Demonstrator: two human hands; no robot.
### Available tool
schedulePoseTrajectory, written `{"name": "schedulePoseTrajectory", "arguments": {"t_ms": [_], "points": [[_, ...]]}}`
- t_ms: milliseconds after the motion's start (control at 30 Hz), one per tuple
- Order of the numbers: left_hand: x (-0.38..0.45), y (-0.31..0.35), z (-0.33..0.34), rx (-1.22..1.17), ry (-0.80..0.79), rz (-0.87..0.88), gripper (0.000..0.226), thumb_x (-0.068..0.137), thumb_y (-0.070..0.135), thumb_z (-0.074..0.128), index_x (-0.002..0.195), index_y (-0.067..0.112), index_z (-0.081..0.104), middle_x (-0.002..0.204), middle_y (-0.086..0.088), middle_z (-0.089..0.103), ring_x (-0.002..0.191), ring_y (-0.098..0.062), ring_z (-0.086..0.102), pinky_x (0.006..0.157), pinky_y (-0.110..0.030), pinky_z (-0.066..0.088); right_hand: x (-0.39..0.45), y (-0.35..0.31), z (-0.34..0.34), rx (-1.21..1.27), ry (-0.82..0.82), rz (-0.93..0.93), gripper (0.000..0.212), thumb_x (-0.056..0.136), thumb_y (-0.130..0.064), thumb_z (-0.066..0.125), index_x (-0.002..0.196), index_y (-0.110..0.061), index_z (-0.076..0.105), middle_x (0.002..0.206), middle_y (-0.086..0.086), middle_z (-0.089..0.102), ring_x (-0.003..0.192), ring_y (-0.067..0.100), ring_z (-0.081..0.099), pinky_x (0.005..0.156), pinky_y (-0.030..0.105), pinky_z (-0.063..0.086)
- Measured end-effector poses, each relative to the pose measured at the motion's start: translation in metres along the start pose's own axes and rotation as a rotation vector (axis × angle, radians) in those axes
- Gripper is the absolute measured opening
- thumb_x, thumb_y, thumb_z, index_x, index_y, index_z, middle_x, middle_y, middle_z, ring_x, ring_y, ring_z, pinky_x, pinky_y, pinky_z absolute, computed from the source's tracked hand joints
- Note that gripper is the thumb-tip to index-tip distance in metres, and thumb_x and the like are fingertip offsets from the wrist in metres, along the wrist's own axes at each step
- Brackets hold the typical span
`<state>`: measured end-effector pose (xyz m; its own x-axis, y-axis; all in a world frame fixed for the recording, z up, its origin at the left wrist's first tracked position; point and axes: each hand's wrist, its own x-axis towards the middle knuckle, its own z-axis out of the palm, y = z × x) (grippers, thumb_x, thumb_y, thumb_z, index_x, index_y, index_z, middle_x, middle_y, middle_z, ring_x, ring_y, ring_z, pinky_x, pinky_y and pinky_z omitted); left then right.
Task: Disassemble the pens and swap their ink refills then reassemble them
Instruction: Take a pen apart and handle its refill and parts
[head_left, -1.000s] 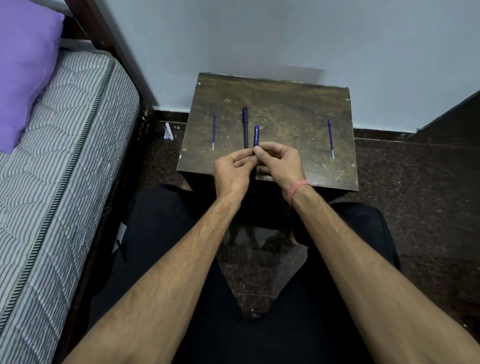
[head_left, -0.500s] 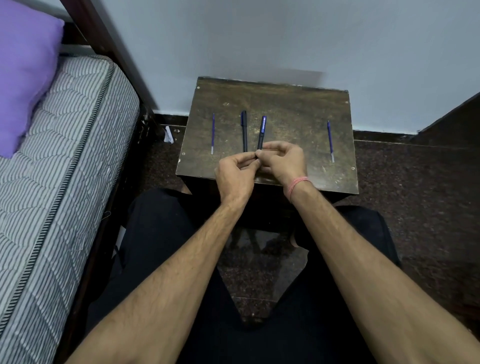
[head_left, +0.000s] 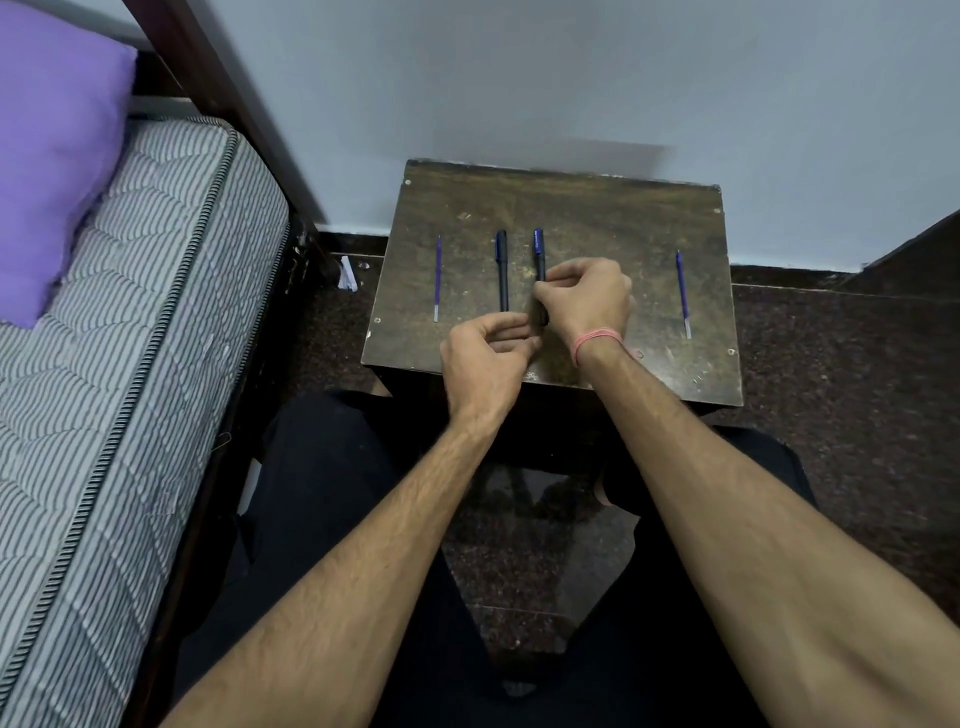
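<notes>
Here the small dark table (head_left: 597, 218) stands against the wall, with a striped mattress (head_left: 130, 364) and purple pillow (head_left: 52, 156) to its left. Two loose refills (head_left: 437, 278) lie well apart on it, a black pen (head_left: 502, 270) between them. The right hand (head_left: 587, 299) pinches a blue-capped pen (head_left: 540, 260), hiding its lower end. The left hand (head_left: 485, 358) curls just beside; its grip cannot be made out.

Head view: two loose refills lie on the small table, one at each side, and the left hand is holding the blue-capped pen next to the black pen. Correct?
Not quite. In the head view the right hand holds the blue-capped pen; the left hand is curled just below it. The two refills, the black pen and the table are as you say.
</notes>
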<state>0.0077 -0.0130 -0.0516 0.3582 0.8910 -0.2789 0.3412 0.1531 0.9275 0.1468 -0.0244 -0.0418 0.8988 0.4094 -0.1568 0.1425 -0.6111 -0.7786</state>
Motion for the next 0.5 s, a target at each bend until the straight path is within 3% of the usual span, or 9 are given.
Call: {"name": "schedulePoseTrajectory", "arguments": {"t_ms": [167,367,500], "points": [[0.002,-0.004,-0.002,0.013,0.006,-0.005,0.03,0.088,0.006,0.096,0.117,0.011,0.088,0.1,0.004,0.088,0.088,0.0,0.084,0.083,-0.012,0.065,0.0,0.0,0.005,-0.101,-0.007,-0.108,0.015,0.076,-0.034,0.09,0.088,-0.028,0.084,0.079,-0.012,0.08,0.083,0.003,0.077,0.09,0.021,0.059],[0.003,-0.007,-0.002,-0.086,0.035,-0.039,0.031,0.088,0.003,0.096,0.117,0.006,0.087,0.103,-0.003,0.088,0.094,-0.01,0.087,0.086,-0.018,0.067,-0.001,-0.002,0.001,-0.085,-0.04,-0.109,0.023,0.072,-0.038,0.098,0.085,-0.028,0.081,0.061,-0.019,0.066,0.076,0.001,0.074,0.083,0.019,0.056],[0.003,-0.012,-0.003,-0.161,0.045,-0.064,0.032,0.088,0.0,0.094,0.118,0.007,0.086,0.101,0.0,0.088,0.093,-0.007,0.086,0.085,-0.017,0.066,-0.002,-0.004,-0.002,-0.085,-0.015,-0.102,0.029,0.071,-0.045,0.097,0.086,-0.027,0.081,0.064,-0.018,0.069,0.077,0.001,0.074,0.082,0.018,0.052]]}}
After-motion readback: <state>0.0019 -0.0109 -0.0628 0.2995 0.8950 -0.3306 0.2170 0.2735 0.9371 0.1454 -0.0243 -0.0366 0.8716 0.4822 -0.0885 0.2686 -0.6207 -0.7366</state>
